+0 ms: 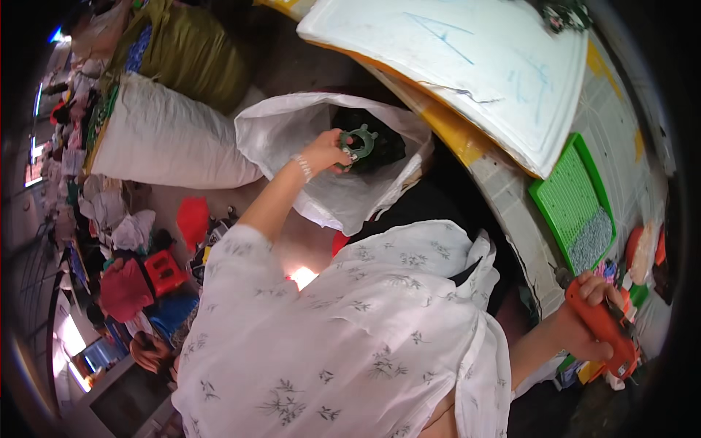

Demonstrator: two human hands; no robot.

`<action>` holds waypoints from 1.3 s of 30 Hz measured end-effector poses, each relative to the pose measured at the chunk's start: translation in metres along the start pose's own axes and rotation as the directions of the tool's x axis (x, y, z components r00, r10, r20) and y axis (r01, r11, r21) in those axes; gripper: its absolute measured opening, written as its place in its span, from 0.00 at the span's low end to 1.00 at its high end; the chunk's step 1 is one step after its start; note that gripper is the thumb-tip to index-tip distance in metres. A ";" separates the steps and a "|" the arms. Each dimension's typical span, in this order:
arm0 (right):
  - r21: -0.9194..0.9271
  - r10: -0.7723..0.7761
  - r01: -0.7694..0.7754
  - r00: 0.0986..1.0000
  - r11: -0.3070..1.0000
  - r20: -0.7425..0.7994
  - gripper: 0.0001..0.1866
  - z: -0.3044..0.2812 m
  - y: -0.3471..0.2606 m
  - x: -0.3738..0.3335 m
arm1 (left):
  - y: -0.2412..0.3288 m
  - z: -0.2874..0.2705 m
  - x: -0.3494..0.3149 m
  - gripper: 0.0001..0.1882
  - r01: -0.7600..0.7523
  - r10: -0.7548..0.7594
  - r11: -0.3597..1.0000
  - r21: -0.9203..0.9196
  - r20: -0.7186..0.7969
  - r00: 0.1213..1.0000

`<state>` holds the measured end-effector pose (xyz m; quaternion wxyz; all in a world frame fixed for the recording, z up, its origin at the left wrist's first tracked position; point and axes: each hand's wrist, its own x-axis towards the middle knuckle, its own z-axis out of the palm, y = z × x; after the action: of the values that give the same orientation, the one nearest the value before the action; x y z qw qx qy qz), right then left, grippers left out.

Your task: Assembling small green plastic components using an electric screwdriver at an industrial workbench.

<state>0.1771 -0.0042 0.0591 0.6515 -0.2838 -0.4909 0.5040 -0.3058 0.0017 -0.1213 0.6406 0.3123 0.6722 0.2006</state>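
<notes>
My left hand [325, 152] reaches over an upright white woven sack [266, 124] and grips a green ring-shaped plastic part [371, 136] with small lugs. The part is above the sack's wide mouth. Dark green pieces [391, 142] lie inside, too shadowed to make out singly. Out to the right, beside the table edge, my right hand [577, 332] is wrapped round an orange power screwdriver [606, 325]. Its dark tip points toward a green mesh tray [539, 196] on the table, where a heap of small grey metal pieces, likely screws [593, 239], has gathered at one end.
A large white board [453, 62] covers the table's far part, with a small dark green item [566, 16] on it. Left of the open sack stand a full white sack [171, 139] and an olive sack [193, 47]. A person in red [125, 292] sits near a red stool [162, 273].
</notes>
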 end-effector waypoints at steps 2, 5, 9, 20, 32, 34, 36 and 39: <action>-0.012 0.021 -0.021 1.000 1.000 0.019 0.47 0.003 0.001 0.003 | -0.029 -0.003 0.035 0.24 0.066 -0.065 0.996 0.065 -0.026 0.998; -0.041 0.057 -0.056 0.998 0.998 0.026 0.46 0.006 -0.001 0.008 | -0.053 0.007 0.074 0.24 0.138 -0.127 0.984 0.109 -0.101 0.987; -0.101 0.081 -0.082 0.997 0.991 -0.018 0.45 0.011 -0.002 0.011 | -0.071 0.019 0.114 0.23 0.171 -0.138 0.969 0.181 -0.182 0.974; -0.060 0.112 -0.113 0.994 0.992 -0.021 0.44 0.021 0.000 0.015 | -0.112 0.045 0.128 0.52 0.275 -0.043 0.697 0.663 -0.344 0.938; -0.069 0.097 -0.105 0.989 0.992 -0.108 0.43 0.004 -0.010 0.006 | -0.076 0.013 0.123 0.23 0.111 0.064 0.750 0.652 -0.238 0.969; -0.074 0.050 -0.061 0.988 0.995 -0.149 0.43 0.016 -0.011 0.007 | -0.057 0.014 0.106 0.27 -0.071 0.273 0.727 0.683 -0.193 0.942; -0.070 0.043 -0.050 0.994 0.996 -0.099 0.42 0.013 0.003 0.009 | -0.034 0.013 0.072 0.23 -0.177 0.333 0.730 0.661 -0.117 0.936; -0.150 0.010 -0.042 0.978 0.988 -0.208 0.40 0.025 0.006 0.011 | 0.032 0.024 0.012 0.17 -0.489 0.449 0.624 0.610 0.233 0.863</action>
<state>0.1522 0.0052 0.0668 0.6685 -0.3903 -0.4543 0.4410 -0.2763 0.0296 -0.1113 0.4360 0.6843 0.5750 0.1050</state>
